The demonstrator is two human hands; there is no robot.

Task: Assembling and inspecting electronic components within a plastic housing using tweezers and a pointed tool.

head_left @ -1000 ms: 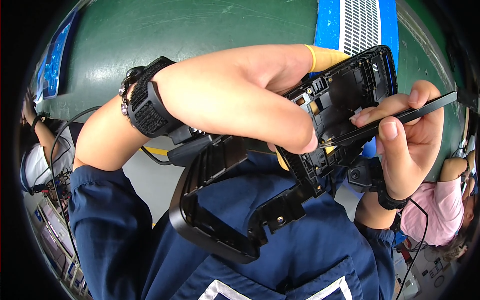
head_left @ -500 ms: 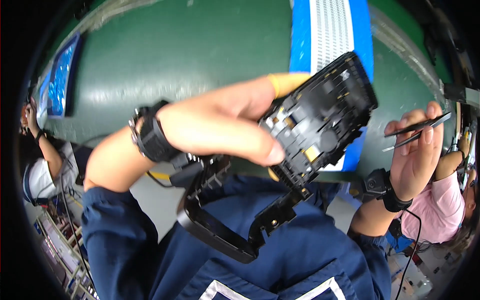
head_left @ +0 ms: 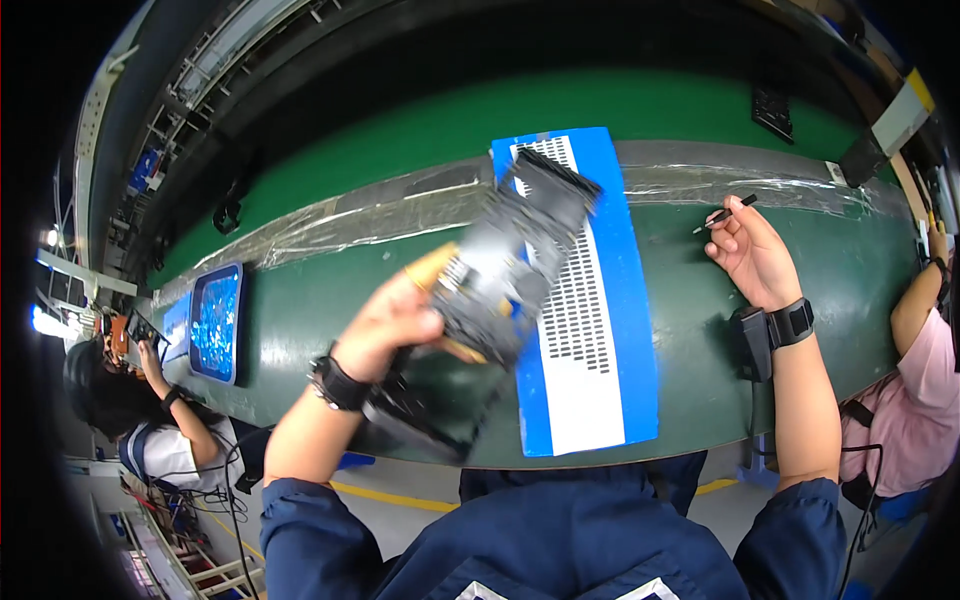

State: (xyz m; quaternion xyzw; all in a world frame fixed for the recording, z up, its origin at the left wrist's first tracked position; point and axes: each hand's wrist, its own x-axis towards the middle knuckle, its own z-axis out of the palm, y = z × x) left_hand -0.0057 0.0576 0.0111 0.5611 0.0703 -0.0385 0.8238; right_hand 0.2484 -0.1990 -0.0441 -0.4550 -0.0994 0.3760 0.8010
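My left hand (head_left: pixel 395 318) grips a black plastic device housing (head_left: pixel 510 270), with the thumb over its near edge. The housing is tilted and smeared by motion; its open, ribbed inside faces up, and a frame-like handle part hangs from its lower end. Beneath it lies a blue board (head_left: pixel 642 385) bearing a white sheet (head_left: pixel 585 410) with rows of small black pieces. To the right, my right hand (head_left: pixel 765 260) is raised above the table, fingers curled around dark tweezers (head_left: pixel 735 210) whose tips point left. A yellow band wraps a left finger.
On the left of the green table (head_left: pixel 700 300) stands a blue tray (head_left: pixel 238 320) with shiny blue contents. A dark flat part (head_left: pixel 772 112) lies at the far right. Co-workers sit at both sides: a white sleeve (head_left: pixel 165 460) left, a pink sleeve (head_left: pixel 915 410) right. Cables hang from my wrist devices.
The view has tilted up, showing more of the far table. The housing has moved away from my body, over the white sheet. My right hand still holds the tweezers, now turned.
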